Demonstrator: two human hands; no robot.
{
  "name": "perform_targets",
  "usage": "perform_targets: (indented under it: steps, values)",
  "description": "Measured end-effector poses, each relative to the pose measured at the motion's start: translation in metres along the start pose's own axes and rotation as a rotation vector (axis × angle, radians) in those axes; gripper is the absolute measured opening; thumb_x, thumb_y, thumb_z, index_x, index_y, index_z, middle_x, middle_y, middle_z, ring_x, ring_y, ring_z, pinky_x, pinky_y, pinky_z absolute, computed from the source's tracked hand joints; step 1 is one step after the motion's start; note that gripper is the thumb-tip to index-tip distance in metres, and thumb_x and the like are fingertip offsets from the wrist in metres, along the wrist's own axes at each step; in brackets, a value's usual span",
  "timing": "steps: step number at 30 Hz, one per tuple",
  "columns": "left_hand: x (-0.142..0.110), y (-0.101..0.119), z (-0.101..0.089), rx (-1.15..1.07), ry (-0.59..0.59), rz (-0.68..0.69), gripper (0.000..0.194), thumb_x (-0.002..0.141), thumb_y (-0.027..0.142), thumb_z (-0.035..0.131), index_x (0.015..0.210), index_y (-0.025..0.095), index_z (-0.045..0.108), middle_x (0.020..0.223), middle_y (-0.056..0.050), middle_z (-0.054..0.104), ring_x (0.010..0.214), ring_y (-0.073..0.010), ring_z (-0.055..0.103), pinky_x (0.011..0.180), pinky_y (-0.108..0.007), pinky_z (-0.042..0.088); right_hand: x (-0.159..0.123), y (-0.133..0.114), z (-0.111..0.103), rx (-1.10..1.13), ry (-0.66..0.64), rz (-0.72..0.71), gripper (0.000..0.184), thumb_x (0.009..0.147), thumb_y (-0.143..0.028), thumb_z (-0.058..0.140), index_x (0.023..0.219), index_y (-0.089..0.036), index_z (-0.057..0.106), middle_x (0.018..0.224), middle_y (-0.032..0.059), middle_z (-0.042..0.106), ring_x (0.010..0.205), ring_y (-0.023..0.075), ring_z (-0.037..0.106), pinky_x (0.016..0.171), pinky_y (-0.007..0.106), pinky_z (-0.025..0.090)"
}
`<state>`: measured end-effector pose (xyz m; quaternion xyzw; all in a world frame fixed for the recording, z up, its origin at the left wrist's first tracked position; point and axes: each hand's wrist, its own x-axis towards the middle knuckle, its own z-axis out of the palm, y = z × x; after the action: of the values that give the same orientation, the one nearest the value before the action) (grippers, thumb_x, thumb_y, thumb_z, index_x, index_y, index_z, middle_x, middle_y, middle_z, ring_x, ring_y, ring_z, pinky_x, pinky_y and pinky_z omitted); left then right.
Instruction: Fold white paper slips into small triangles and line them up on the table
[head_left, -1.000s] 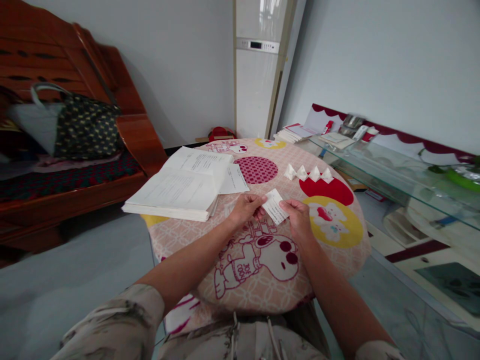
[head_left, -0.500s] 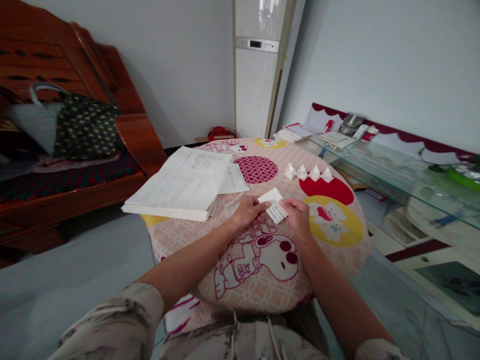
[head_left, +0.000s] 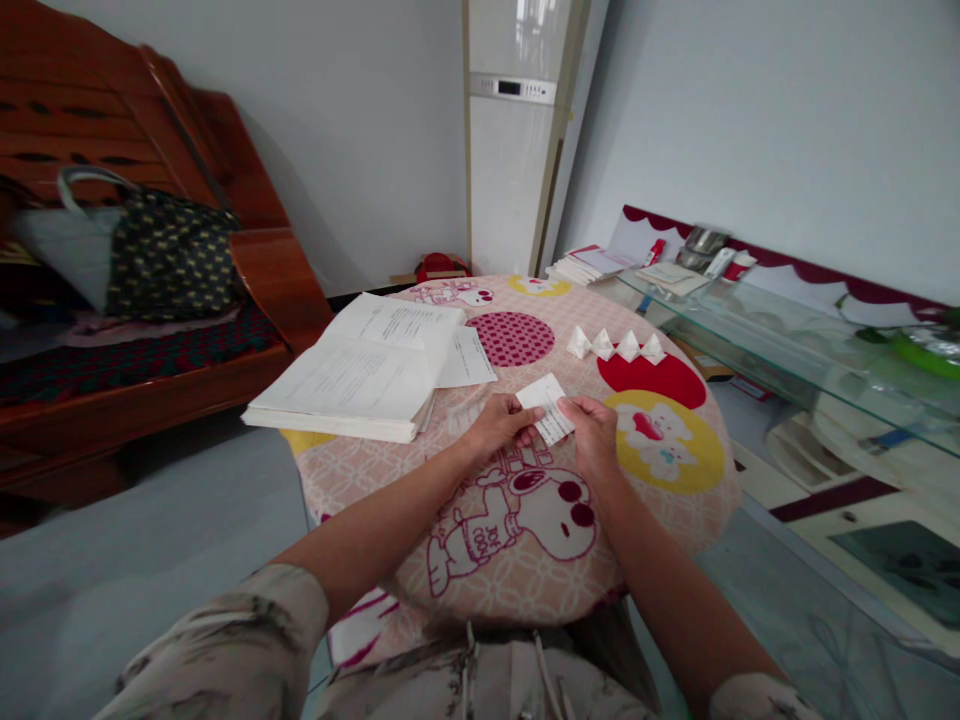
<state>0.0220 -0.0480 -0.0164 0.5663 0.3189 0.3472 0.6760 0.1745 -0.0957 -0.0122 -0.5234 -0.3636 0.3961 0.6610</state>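
A small folded square of printed paper (head_left: 546, 400) is held between my two hands just above the table. My left hand (head_left: 501, 422) pinches its left edge, the thumb lying across the printed face. On the opposite edge, my right hand (head_left: 592, 425) grips the paper between thumb and fingers. Farther back on the right stands a row of several small white folded-paper shapes (head_left: 616, 346) with pointed tops. To the left lies a thick open book (head_left: 360, 370), with a loose printed sheet (head_left: 471, 358) partly under its right side.
The round table wears a patterned pink tablecloth (head_left: 487, 590). Along the right runs a glass-topped cabinet (head_left: 787, 370) with a paper stack (head_left: 585, 264) and small items. A wooden bench (head_left: 262, 290) with a dotted bag (head_left: 172, 255) stands left, a tall white appliance (head_left: 514, 170) behind.
My left thumb has slid slightly to the right over the paper. My right hand keeps its grip, and the paper is almost in the same place.
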Motion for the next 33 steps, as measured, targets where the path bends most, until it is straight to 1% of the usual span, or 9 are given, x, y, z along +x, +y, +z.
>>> perform_targets:
  steps: [3, 6, 9, 13, 17, 19, 23, 30, 33]
  values:
    - [0.001, 0.000, -0.001, 0.036, -0.018, -0.043, 0.042, 0.080, 0.046, 0.077, 0.062, 0.010, 0.062, 0.049, -0.002, 0.060, 0.038, -0.0076, 0.052, 0.038, -0.018, 0.038, 0.000, 0.001, 0.000, 0.003, 0.009, -0.008, 0.027, 0.064, -0.042, 0.075, 0.058, -0.019, 0.062, 0.046, -0.0038, 0.053, 0.040, 0.0112, 0.042, 0.039, 0.026, 0.032]
    - [0.001, 0.000, -0.002, 0.029, -0.018, -0.040, 0.042, 0.081, 0.045, 0.076, 0.061, 0.010, 0.063, 0.049, -0.002, 0.061, 0.037, -0.0077, 0.052, 0.039, -0.018, 0.040, 0.000, 0.001, 0.000, 0.002, 0.015, -0.005, 0.027, 0.063, -0.042, 0.075, 0.057, -0.019, 0.061, 0.046, -0.0038, 0.053, 0.042, 0.0113, 0.042, 0.040, 0.027, 0.031]
    - [0.001, 0.000, -0.002, -0.010, -0.020, -0.031, 0.040, 0.077, 0.044, 0.081, 0.065, 0.009, 0.066, 0.052, -0.003, 0.064, 0.040, -0.0082, 0.055, 0.042, -0.018, 0.044, 0.000, 0.001, 0.001, 0.002, 0.021, -0.002, 0.028, 0.064, -0.043, 0.074, 0.057, -0.020, 0.060, 0.046, -0.0040, 0.052, 0.042, 0.0113, 0.042, 0.040, 0.027, 0.031]
    - [0.002, -0.002, 0.002, -0.012, -0.065, -0.075, 0.038, 0.070, 0.042, 0.087, 0.070, 0.008, 0.070, 0.054, -0.004, 0.066, 0.043, -0.0100, 0.059, 0.043, -0.019, 0.046, 0.000, 0.003, 0.002, 0.004, 0.035, 0.006, 0.028, 0.063, -0.044, 0.074, 0.056, -0.020, 0.060, 0.047, -0.0038, 0.053, 0.042, 0.0112, 0.042, 0.039, 0.027, 0.031]
    - [0.002, -0.003, 0.003, -0.016, -0.078, -0.076, 0.040, 0.071, 0.045, 0.086, 0.065, 0.009, 0.069, 0.053, -0.004, 0.065, 0.040, -0.0089, 0.056, 0.040, -0.018, 0.043, 0.001, 0.005, 0.002, 0.046, 0.034, 0.048, 0.029, 0.063, -0.043, 0.075, 0.056, -0.020, 0.059, 0.047, -0.0031, 0.055, 0.041, 0.0116, 0.044, 0.038, 0.027, 0.032]
    - [0.001, -0.002, 0.004, -0.032, -0.073, -0.077, 0.041, 0.071, 0.045, 0.086, 0.065, 0.009, 0.069, 0.054, -0.004, 0.065, 0.041, -0.0091, 0.057, 0.041, -0.018, 0.045, 0.000, 0.005, 0.003, 0.062, 0.046, 0.060, 0.028, 0.063, -0.042, 0.076, 0.057, -0.020, 0.060, 0.047, -0.0030, 0.056, 0.040, 0.0116, 0.044, 0.038, 0.027, 0.032]
    - [-0.001, 0.000, 0.007, -0.047, -0.103, -0.118, 0.038, 0.069, 0.041, 0.088, 0.073, 0.008, 0.071, 0.058, -0.006, 0.068, 0.046, -0.0106, 0.062, 0.046, -0.019, 0.050, 0.000, 0.005, 0.005, 0.057, 0.084, 0.057, 0.026, 0.064, -0.041, 0.075, 0.058, -0.019, 0.061, 0.047, -0.0035, 0.056, 0.039, 0.0109, 0.043, 0.038, 0.027, 0.032]
    - [0.000, -0.004, 0.006, -0.023, -0.151, -0.138, 0.035, 0.074, 0.040, 0.084, 0.072, 0.009, 0.070, 0.054, -0.002, 0.064, 0.041, -0.0088, 0.057, 0.040, -0.017, 0.045, 0.001, 0.010, 0.004, 0.068, 0.094, 0.063, 0.027, 0.063, -0.041, 0.075, 0.056, -0.020, 0.059, 0.046, -0.0031, 0.056, 0.039, 0.0106, 0.042, 0.037, 0.027, 0.030]
    - [0.000, -0.006, 0.005, -0.045, -0.160, -0.136, 0.035, 0.071, 0.040, 0.086, 0.076, 0.008, 0.072, 0.059, -0.004, 0.067, 0.044, -0.0099, 0.060, 0.044, -0.019, 0.049, 0.002, 0.012, 0.004, 0.090, 0.099, 0.066, 0.026, 0.063, -0.041, 0.075, 0.058, -0.019, 0.061, 0.047, -0.0025, 0.058, 0.039, 0.0112, 0.044, 0.036, 0.026, 0.031]
